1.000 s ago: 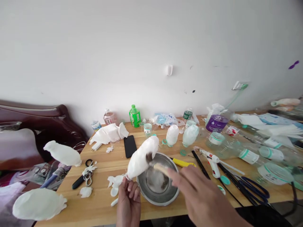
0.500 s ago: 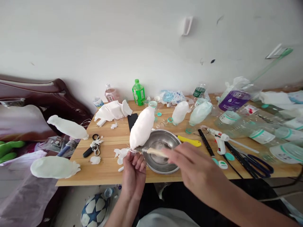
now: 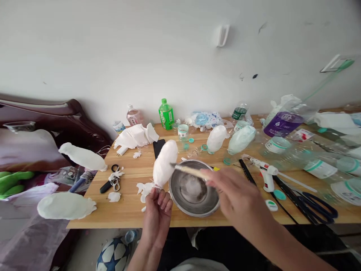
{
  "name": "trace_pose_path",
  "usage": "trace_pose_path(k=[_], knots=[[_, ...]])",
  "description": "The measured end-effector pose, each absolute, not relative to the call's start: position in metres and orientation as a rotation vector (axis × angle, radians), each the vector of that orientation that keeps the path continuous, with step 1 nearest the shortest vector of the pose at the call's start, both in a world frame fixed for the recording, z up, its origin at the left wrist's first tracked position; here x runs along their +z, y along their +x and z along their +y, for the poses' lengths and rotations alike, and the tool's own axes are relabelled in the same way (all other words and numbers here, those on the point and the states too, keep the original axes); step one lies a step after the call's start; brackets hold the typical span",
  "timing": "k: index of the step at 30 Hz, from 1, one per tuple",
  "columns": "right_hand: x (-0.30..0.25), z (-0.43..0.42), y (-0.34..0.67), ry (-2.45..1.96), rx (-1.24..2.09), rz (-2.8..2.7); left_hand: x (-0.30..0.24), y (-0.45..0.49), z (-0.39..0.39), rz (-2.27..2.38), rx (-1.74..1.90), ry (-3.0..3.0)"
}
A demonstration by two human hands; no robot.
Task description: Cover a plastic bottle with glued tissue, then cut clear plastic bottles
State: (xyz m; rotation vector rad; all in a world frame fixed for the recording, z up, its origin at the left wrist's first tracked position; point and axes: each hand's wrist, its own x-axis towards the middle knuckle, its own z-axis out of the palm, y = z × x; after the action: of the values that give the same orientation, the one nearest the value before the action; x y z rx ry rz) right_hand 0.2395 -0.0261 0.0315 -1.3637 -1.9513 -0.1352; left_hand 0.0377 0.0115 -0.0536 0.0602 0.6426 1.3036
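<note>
My left hand (image 3: 158, 207) pinches the narrow lower end of a white, paper-covered oval form (image 3: 166, 160), which stands upright and tilts slightly to the right. In my right hand (image 3: 239, 195) is a paintbrush (image 3: 191, 171) with a pale wooden handle. Its dark bristle tip touches, or nearly touches, the right side of the form. Below the brush sits a metal bowl (image 3: 194, 216) with whitish liquid in it. Torn white paper pieces (image 3: 144, 191) lie just left of my left hand.
Two similar white forms (image 3: 66, 206) jut past the table's left edge. Scissors (image 3: 115, 177) and stacked white paper (image 3: 135, 136) lie on the left. A green bottle (image 3: 166, 116) stands at the back. To the right are a glue gun (image 3: 266, 175), dark-handled scissors (image 3: 317, 207) and several clear bottles (image 3: 321, 166).
The brush tip has risen from the form's lower end to its right side. The form has turned more upright, and the view has shifted slightly.
</note>
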Motion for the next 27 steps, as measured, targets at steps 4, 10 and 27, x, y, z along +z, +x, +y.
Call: trace_pose_path(k=[4, 10, 27], knots=[[0.035, -0.013, 0.249, -1.486, -0.269, -1.774, -0.055, 0.035, 0.012, 0.668, 1.287, 0.083], [0.027, -0.028, 0.229, -1.226, 0.075, -2.048, -0.056, 0.030, 0.015, 0.766, 1.338, 0.206], [0.058, -0.051, 0.264, -1.410, -0.302, -2.029, -0.056, -0.004, -0.003, 1.190, 1.468, 1.132]])
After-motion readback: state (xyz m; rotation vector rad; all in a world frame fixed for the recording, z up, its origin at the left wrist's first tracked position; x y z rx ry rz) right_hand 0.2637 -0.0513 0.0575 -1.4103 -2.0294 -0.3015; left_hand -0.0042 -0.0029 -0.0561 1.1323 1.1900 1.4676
